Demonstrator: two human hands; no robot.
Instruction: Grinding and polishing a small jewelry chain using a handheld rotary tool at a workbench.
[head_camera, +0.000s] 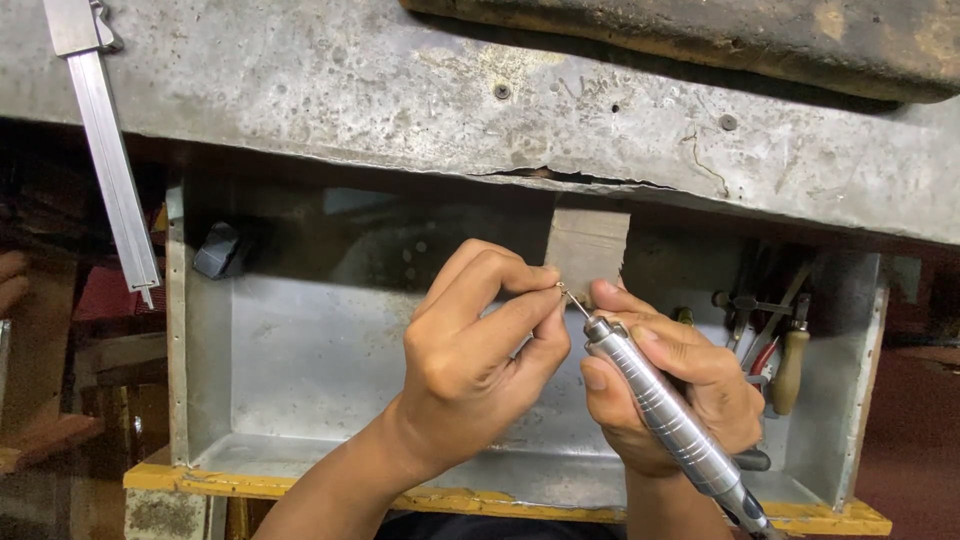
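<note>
- The left hand (470, 350) pinches a tiny metal piece (560, 287) between thumb and forefinger, just under the worn grey metal bench (400, 100) edge.
- The right hand (670, 385) grips a ribbed silver rotary handpiece (665, 415), its thin bit touching the piece.
- Below lies an open metal drawer tray (300, 360); wooden-handled tools (785, 350) stand in its right corner.
- A steel caliper (105, 150) hangs over the bench's left edge.
</note>
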